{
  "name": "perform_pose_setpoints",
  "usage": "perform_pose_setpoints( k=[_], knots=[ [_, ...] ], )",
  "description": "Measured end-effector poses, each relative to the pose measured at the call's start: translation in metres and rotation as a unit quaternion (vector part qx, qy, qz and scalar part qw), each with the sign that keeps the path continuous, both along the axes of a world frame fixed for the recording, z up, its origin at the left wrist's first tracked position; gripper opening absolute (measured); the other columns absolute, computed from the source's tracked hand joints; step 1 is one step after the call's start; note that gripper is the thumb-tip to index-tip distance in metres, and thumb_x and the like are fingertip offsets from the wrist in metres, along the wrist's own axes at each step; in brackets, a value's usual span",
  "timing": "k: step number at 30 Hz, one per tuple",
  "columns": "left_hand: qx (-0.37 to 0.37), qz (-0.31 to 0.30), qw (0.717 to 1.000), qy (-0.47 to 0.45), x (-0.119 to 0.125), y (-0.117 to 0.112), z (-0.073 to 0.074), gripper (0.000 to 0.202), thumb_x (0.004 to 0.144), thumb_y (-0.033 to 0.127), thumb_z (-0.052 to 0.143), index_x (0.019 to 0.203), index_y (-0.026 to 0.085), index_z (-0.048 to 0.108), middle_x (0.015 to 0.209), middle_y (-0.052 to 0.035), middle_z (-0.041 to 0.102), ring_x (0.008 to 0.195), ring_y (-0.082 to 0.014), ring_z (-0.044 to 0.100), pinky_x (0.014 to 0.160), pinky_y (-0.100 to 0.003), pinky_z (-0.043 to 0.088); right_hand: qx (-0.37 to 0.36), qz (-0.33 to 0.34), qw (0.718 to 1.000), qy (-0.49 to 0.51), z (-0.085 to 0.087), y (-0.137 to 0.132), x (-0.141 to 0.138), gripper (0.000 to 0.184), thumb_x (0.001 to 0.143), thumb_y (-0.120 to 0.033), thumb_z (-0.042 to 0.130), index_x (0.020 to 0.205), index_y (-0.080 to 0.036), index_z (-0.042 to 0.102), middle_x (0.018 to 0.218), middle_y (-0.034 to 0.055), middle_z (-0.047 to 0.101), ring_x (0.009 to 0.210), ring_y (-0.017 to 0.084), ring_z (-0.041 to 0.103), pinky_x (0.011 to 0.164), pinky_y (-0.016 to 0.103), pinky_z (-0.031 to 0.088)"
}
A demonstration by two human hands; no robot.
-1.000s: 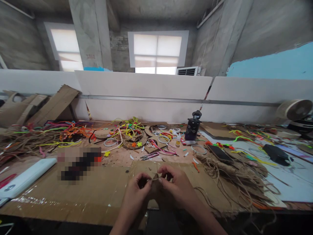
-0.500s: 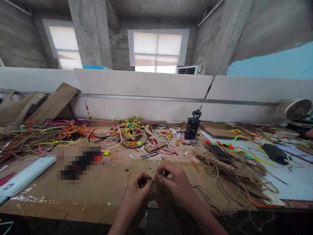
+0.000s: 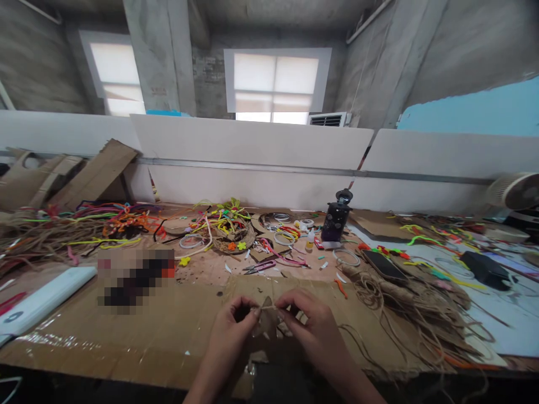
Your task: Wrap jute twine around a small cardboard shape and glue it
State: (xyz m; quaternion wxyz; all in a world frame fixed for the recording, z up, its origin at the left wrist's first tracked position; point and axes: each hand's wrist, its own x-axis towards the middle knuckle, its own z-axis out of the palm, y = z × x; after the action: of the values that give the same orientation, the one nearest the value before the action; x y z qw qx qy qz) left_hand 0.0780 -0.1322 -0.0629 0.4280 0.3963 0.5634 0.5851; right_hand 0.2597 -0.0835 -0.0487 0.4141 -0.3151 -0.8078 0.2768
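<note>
Close to the table's front edge, my left hand (image 3: 236, 322) pinches one end of a short stretch of thin brown twine (image 3: 268, 307). My right hand (image 3: 305, 320) pinches the other end, a small gap away. A small pointed brown piece (image 3: 267, 321), perhaps cardboard, shows just behind and below the twine; its full shape is hidden by my fingers. Under both hands lies a taped cardboard sheet (image 3: 168, 336).
Small pink-handled snips (image 3: 261, 267) lie beyond my hands. A loose twine bundle (image 3: 391, 297) and a phone (image 3: 383, 265) lie to the right. Behind stand a dark bottle (image 3: 336, 221) and a small glue bottle (image 3: 310, 241). Coloured pipe cleaners (image 3: 122, 221) cover the left side.
My hands have moved slightly apart, and the twine between them now shows stretched across. The camera view has shifted a little to the left.
</note>
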Motion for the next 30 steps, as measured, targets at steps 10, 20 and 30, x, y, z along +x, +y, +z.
perform_pose_setpoints(
  k=[10,20,30],
  knots=[
    [-0.018,-0.003,0.999,-0.028,-0.005,-0.001,0.003,0.027,0.061,0.041,0.076,0.074,0.017,0.068,0.071,-0.0012,0.064,0.067,-0.0170,0.055,0.062,-0.027,0.042,0.047,0.025,0.998,-0.042,-0.007,-0.011,0.006,0.015,0.095,-0.016,0.061,0.086,-0.024,0.069,0.086,0.0020,0.072,0.082,0.020,0.065,0.072,0.028,0.048],
    [-0.025,-0.008,0.998,-0.063,-0.005,-0.003,0.008,0.023,0.056,0.037,0.075,0.067,0.018,0.067,0.061,0.0023,0.059,0.057,-0.0131,0.048,0.056,-0.025,0.036,0.175,0.017,0.982,-0.063,-0.006,-0.015,0.012,0.017,0.093,-0.016,0.062,0.094,-0.028,0.074,0.085,0.0039,0.078,0.078,0.022,0.072,0.071,0.031,0.054],
    [-0.017,-0.046,0.995,-0.086,-0.006,-0.006,0.005,0.019,0.057,0.031,0.076,0.068,0.017,0.068,0.062,0.0019,0.060,0.060,-0.0131,0.050,0.058,-0.024,0.039,-0.029,-0.040,0.998,-0.035,0.007,0.000,0.008,0.017,0.092,-0.036,0.062,0.091,-0.027,0.076,0.092,0.0038,0.073,0.076,0.021,0.064,0.065,0.030,0.047]
  ],
)
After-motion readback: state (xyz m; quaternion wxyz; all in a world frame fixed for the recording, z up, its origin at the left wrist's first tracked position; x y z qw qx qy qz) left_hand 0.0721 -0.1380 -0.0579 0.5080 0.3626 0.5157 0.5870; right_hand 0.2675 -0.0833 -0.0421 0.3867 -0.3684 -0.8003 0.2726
